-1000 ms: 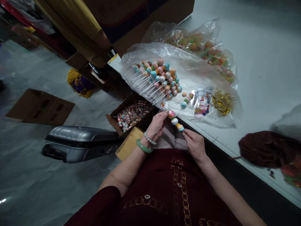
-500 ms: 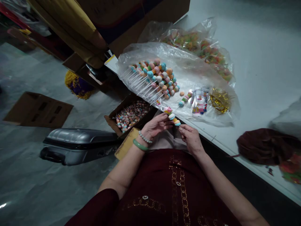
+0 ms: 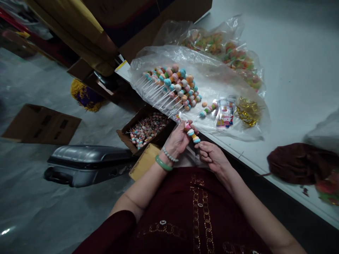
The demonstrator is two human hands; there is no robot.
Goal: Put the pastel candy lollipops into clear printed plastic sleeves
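big clear plastic sheet (image 3: 238,121) on the table (image 3: 299,70), heap of candy skewers (image 3: 173,86) on it. left hand (image 3: 178,139) pinches one candy skewer (image 3: 191,131) at the table edge, right hand (image 3: 212,157) fingers closed at its tip. light, brittle stick, likely sticky sweets; best held by the stick.

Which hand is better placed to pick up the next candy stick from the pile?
Probably the right hand: its fingers only pinch the tip of the candy skewer, which the left hand holds in a closed grip. The pile of candy sticks lies ahead.
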